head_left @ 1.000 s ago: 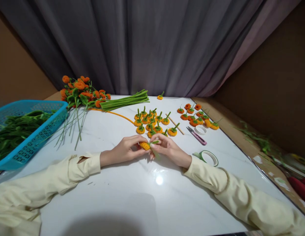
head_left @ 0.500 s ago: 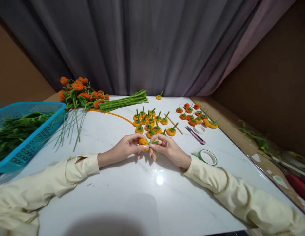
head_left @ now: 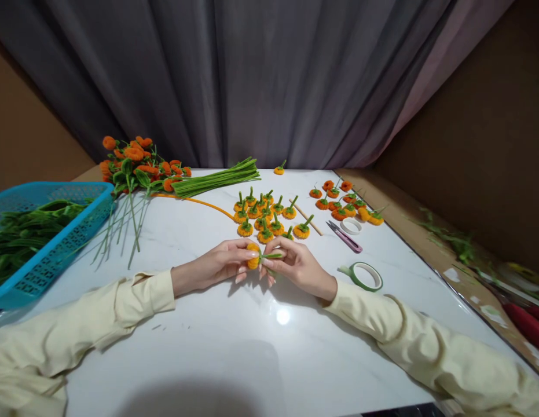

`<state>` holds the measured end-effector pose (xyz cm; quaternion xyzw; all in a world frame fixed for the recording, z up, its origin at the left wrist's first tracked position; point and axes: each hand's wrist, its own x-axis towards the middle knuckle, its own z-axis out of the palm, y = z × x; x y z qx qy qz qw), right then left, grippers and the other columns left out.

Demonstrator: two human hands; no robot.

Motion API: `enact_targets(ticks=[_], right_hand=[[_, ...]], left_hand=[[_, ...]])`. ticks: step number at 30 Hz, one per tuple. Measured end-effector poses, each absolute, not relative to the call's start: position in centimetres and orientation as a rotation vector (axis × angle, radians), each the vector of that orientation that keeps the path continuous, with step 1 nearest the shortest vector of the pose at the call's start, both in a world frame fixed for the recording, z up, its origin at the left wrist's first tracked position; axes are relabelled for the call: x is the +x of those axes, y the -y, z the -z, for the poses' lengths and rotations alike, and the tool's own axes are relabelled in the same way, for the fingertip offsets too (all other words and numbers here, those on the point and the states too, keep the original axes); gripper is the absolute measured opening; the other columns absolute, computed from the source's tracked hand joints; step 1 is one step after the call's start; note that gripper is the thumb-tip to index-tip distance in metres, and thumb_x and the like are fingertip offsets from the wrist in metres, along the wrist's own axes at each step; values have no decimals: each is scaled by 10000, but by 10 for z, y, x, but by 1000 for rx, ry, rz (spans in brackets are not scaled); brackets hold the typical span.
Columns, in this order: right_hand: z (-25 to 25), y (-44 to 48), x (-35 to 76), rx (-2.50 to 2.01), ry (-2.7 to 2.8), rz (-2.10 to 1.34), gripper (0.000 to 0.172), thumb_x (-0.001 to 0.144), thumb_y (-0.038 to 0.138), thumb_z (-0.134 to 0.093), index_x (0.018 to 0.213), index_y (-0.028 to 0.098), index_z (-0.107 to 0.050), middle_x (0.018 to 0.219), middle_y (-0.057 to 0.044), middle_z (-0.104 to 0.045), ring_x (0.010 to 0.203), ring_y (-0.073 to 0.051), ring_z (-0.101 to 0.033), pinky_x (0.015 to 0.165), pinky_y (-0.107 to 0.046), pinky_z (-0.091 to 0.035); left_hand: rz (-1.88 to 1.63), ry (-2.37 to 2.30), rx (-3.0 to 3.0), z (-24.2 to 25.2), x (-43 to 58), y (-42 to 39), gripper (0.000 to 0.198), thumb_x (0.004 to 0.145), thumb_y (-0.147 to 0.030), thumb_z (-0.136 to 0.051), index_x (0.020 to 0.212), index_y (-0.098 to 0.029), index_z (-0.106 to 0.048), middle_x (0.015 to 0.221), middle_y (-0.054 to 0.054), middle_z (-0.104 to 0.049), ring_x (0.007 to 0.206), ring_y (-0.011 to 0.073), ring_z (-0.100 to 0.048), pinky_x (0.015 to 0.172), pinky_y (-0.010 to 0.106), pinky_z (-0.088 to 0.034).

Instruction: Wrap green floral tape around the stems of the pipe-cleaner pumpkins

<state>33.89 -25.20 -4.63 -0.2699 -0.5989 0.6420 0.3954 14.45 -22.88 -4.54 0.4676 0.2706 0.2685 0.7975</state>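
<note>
Between my hands is a small yellow-orange fuzzy flower with its green stem pointing right. My left hand pinches the flower head between thumb and fingers. The fingers of my right hand are closed on the green stem near the head's base. Just beyond my hands, several yellow flowers with short green stems stand in a cluster on the white table.
A blue basket of green leaves is at left. Orange flowers and green stems lie behind. To the right are more orange flowers, pink-handled snips, green tape, white tape and a thin stick.
The held flower head has turned so its round side faces left more upright, and its stem shows more clearly. My left fingers have shifted on the head. The view has moved slightly.
</note>
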Motion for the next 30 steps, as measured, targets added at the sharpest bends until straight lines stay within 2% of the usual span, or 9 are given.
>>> enact_targets(ticks=[11,19,30], right_hand=[[37,255,340,-693,1545,-1703,238,811,311,-668,808,168,-478,669,-1,-645,526,-90,-582,535,-230,-486],[36,252,342,-749,1570,-1678,247,822,350,-650,854,168,-486,679,6,-635,528,-93,-575,566,-245,-475],[29,257,340,-794,1597,-1593,256,860,406,-593,823,169,-503,708,-16,-643,582,-116,-596,622,-276,-473]], left_hand=[[-539,-534,1021,45,143,227,163,765,-228,-669,827,-109,-576,670,22,-600,479,52,-432,414,149,-397],[-573,-529,1020,49,141,224,221,730,-216,-716,879,-114,-589,657,3,-595,501,67,-475,436,164,-447],[-618,-536,1057,46,142,225,228,726,-230,-735,864,-129,-585,646,-4,-606,488,69,-509,440,169,-427]])
